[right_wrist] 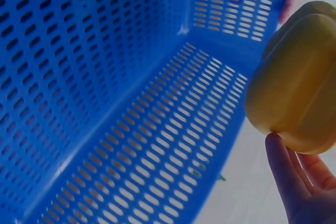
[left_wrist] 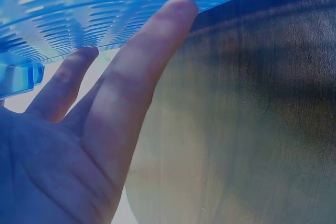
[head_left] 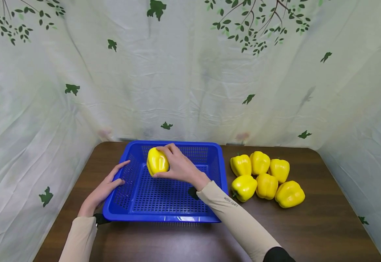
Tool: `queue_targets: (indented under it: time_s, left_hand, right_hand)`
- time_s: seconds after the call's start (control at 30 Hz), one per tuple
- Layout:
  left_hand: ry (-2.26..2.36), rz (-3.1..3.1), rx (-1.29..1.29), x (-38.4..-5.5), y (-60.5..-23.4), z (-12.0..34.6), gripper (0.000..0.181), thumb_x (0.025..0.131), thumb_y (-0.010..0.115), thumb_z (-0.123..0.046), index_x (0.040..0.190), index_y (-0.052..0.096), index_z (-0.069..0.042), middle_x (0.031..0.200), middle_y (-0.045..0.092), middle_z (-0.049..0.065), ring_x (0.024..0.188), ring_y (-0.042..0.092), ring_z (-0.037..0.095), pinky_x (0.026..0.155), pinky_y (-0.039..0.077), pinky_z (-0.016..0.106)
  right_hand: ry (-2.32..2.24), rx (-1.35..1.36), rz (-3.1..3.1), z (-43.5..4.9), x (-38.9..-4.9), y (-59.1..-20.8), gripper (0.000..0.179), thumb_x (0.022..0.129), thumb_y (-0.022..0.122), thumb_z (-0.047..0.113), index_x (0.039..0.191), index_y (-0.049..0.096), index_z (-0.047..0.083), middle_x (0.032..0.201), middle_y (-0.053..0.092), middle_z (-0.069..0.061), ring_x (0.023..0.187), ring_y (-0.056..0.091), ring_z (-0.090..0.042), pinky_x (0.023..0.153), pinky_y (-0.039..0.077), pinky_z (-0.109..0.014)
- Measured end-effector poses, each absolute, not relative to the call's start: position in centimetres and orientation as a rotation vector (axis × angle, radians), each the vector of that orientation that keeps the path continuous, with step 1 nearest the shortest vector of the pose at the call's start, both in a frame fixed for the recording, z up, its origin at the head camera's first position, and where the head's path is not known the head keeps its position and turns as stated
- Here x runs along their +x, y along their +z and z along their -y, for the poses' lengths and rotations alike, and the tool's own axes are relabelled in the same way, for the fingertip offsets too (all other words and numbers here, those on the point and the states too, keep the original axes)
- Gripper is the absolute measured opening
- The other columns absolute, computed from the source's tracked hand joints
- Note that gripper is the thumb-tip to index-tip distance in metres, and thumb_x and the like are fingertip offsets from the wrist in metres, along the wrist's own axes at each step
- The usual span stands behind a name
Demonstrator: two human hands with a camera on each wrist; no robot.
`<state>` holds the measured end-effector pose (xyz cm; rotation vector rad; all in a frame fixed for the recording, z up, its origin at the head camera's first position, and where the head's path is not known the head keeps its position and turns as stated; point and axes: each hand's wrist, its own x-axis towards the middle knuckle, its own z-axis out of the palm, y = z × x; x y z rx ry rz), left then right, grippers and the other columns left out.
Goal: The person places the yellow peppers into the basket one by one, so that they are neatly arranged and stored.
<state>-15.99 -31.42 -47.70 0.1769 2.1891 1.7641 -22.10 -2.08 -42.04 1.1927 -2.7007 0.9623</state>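
Observation:
A yellow bell pepper (head_left: pixel 157 162) is held between the thumb and fingers of my right hand (head_left: pixel 180 165), over the left part of a blue plastic basket (head_left: pixel 164 217). In the right wrist view, the bell pepper (right_wrist: pixel 299 82) appears at the right, with the fingertips against its end and the basket's slotted floor (right_wrist: pixel 157 156) beyond. My left hand (head_left: pixel 107 185) is at the basket's left rim, thumb and a finger reaching over it. The left wrist view shows that hand's fingers (left_wrist: pixel 126 87) extended, close to the slotted wall (left_wrist: pixel 115 3).
Several yellow bell peppers (head_left: pixel 267 186) lie grouped on the brown wooden table (head_left: pixel 328 218), right of the basket. A pale curtain (head_left: pixel 190 72) printed with leaves hangs behind the table and along both sides.

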Motion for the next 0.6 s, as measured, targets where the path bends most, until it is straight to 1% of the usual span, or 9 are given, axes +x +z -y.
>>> queue_targets:
  time_s: [0.23,0.6]
  left_hand:
    - [1.753,-2.193,0.152,-15.9,-47.3,31.4,0.063,0.098,0.039,-0.006,0.153,0.014,-0.025,0.153,0.002,0.026,0.116,0.038,0.055,0.079,0.052,0.052]
    - [1.756,-2.178,0.158,-15.6,-47.4,31.5,0.062,0.099,0.040,-0.008,0.153,0.013,-0.025,0.152,0.004,0.025,0.113,0.044,0.050,0.079,0.052,0.051]
  right_hand:
    - [0.898,1.157,2.726,4.0,-22.6,-43.0,0.082,0.075,0.076,0.051,0.141,0.043,0.015,0.119,0.044,-0.006,0.095,0.047,-0.014,0.071,0.045,-0.018]
    - [0.834,1.108,2.811,6.5,-23.0,-45.2,0.082,0.075,0.074,0.053,0.141,0.043,0.016,0.114,0.042,-0.004,0.091,0.044,-0.012,0.065,0.041,-0.015]
